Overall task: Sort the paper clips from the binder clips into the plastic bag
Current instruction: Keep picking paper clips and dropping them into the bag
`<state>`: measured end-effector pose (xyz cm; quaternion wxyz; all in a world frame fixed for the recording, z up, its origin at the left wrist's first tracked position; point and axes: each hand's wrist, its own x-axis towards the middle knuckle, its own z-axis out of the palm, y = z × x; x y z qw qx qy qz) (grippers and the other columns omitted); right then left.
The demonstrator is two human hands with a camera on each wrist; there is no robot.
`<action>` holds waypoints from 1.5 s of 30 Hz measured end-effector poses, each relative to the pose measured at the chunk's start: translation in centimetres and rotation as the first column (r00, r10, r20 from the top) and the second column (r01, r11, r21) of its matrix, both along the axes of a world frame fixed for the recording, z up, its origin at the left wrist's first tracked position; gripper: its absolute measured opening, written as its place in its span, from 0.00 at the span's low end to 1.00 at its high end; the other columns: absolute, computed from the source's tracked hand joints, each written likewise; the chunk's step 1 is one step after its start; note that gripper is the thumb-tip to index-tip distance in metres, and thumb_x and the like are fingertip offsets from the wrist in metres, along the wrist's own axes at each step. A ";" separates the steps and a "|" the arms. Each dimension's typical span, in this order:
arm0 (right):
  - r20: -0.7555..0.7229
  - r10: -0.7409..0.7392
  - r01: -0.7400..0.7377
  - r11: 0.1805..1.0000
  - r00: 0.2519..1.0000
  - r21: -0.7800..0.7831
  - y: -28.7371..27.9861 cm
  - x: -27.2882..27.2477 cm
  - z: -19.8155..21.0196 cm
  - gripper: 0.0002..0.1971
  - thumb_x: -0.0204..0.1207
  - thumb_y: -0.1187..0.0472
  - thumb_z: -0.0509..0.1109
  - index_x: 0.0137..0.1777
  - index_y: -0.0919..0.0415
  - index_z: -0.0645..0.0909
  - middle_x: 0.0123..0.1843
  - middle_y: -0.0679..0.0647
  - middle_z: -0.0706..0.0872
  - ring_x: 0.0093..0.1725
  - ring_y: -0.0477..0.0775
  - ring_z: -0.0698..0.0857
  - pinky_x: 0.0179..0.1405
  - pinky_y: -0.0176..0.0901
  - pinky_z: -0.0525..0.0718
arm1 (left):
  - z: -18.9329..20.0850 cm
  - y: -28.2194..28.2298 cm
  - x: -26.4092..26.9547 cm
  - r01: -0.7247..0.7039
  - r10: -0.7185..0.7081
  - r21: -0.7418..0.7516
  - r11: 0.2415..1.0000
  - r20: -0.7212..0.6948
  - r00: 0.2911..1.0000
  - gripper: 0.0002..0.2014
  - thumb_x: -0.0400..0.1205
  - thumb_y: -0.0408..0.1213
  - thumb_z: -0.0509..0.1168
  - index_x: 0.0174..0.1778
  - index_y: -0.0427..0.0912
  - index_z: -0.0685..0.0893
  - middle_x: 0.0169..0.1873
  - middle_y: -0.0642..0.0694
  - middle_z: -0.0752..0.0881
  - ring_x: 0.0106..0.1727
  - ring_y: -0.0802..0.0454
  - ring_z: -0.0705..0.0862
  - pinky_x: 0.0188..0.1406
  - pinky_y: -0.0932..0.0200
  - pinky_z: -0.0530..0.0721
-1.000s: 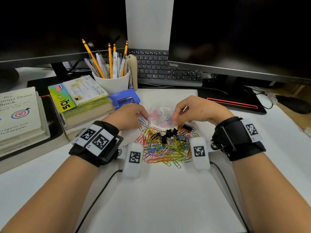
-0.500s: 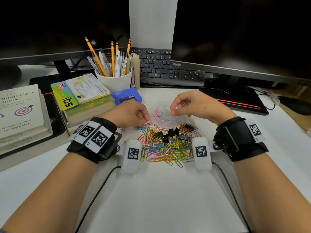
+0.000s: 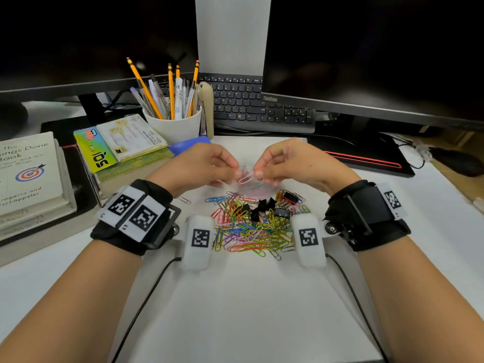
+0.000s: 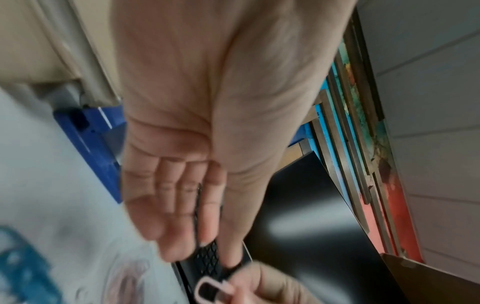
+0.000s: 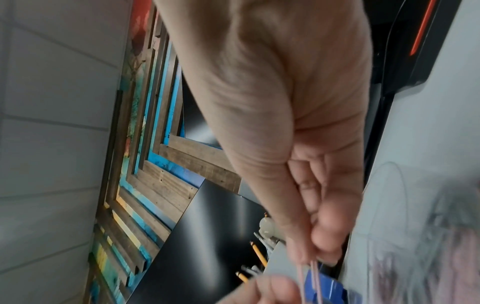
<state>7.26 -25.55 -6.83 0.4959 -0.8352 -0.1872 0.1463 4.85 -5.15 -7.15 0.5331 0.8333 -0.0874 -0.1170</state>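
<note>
where hands (image 3: 246, 171) meet, pale pink paper clip (image 3: 246, 177)

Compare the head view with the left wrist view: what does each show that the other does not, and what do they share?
Only the head view shows the pile of coloured paper clips, the black binder clips, the mug of pencils and the books. Only the left wrist view shows the left hand's palm and the framed pictures on the wall. Both show the pink paper clip pinched by the right hand close to the left hand's fingertips.
</note>
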 end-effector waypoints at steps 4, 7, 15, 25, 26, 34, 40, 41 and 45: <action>0.062 -0.199 0.204 0.974 0.978 -0.101 -1.2 0.5 -0.1 0.04 0.67 0.60 0.81 0.40 0.59 0.91 0.27 0.44 0.84 0.27 0.39 0.75 0.26 0.32 0.72 | -0.3 1.6 0.6 -0.073 0.079 0.142 0.987 -0.039 0.996 0.06 0.75 0.32 0.72 0.47 0.41 0.86 0.44 0.44 0.83 0.48 0.49 0.78 0.52 0.57 0.75; 0.023 -0.227 0.228 0.960 0.974 -0.163 -1.1 0.4 -0.3 0.06 0.67 0.58 0.81 0.41 0.57 0.92 0.26 0.44 0.81 0.29 0.43 0.71 0.27 0.34 0.71 | -0.2 2.1 0.7 -0.059 0.085 0.255 0.965 -0.092 0.992 0.11 0.74 0.35 0.74 0.52 0.42 0.86 0.46 0.46 0.83 0.49 0.51 0.77 0.48 0.61 0.73; 0.002 -0.224 0.219 0.951 0.975 -0.220 -1.5 0.3 0.4 0.09 0.72 0.61 0.77 0.49 0.65 0.89 0.36 0.54 0.86 0.31 0.45 0.79 0.29 0.34 0.79 | 0.8 2.5 -0.5 0.097 0.029 0.694 0.714 -0.167 0.985 0.29 0.68 0.51 0.76 0.65 0.60 0.76 0.57 0.51 0.79 0.60 0.48 0.83 0.66 0.53 0.78; -0.191 0.105 -0.151 0.957 0.976 -0.247 -1.8 -1.4 2.1 0.11 0.70 0.68 0.77 0.53 0.65 0.85 0.35 0.53 0.86 0.30 0.45 0.85 0.27 0.31 0.81 | 0.3 0.0 -1.5 0.285 -0.167 0.722 0.631 -0.232 0.958 0.36 0.59 0.57 0.80 0.61 0.71 0.72 0.60 0.49 0.72 0.64 0.48 0.76 0.70 0.48 0.74; -0.210 0.136 -0.187 0.950 0.968 -0.249 -1.4 -1.6 2.0 0.11 0.71 0.69 0.77 0.53 0.65 0.85 0.35 0.53 0.87 0.30 0.45 0.86 0.26 0.31 0.81 | 0.2 -0.1 -1.5 0.293 -0.180 0.719 0.631 -0.231 0.956 0.36 0.59 0.57 0.80 0.61 0.70 0.72 0.60 0.50 0.72 0.63 0.49 0.76 0.70 0.48 0.74; -0.244 0.286 -0.343 0.908 0.927 -0.239 0.9 -2.4 1.4 0.14 0.72 0.71 0.75 0.57 0.65 0.84 0.43 0.61 0.89 0.34 0.45 0.88 0.30 0.30 0.83 | -0.8 -0.2 -0.5 0.233 -0.222 0.619 0.750 -0.097 0.970 0.15 0.67 0.40 0.79 0.46 0.49 0.83 0.30 0.57 0.81 0.28 0.61 0.76 0.33 0.64 0.72; -0.195 0.303 -0.345 0.909 0.933 -0.235 2.1 -2.4 0.8 0.13 0.69 0.73 0.76 0.54 0.64 0.85 0.41 0.60 0.89 0.33 0.48 0.85 0.28 0.32 0.82 | -0.8 0.1 -0.3 0.188 -0.234 0.646 0.740 -0.016 0.972 0.09 0.68 0.38 0.77 0.36 0.50 0.83 0.21 0.56 0.80 0.26 0.60 0.76 0.31 0.63 0.72; -0.163 0.290 -0.322 0.919 0.943 -0.228 2.1 -2.3 0.7 0.13 0.69 0.73 0.76 0.52 0.64 0.85 0.41 0.59 0.89 0.34 0.47 0.85 0.28 0.32 0.82 | -0.8 0.2 -0.3 0.186 -0.243 0.653 0.734 -0.003 0.970 0.09 0.68 0.38 0.77 0.33 0.52 0.81 0.23 0.56 0.79 0.27 0.60 0.76 0.30 0.63 0.71; -0.024 0.265 -0.265 0.948 0.964 -0.175 2.4 -2.3 0.6 0.12 0.68 0.72 0.78 0.48 0.59 0.86 0.43 0.56 0.89 0.40 0.47 0.84 0.46 0.43 0.87 | -0.7 0.6 -0.2 0.211 -0.257 0.615 0.760 -0.014 0.966 0.11 0.68 0.38 0.77 0.31 0.56 0.81 0.28 0.57 0.82 0.31 0.58 0.79 0.35 0.60 0.78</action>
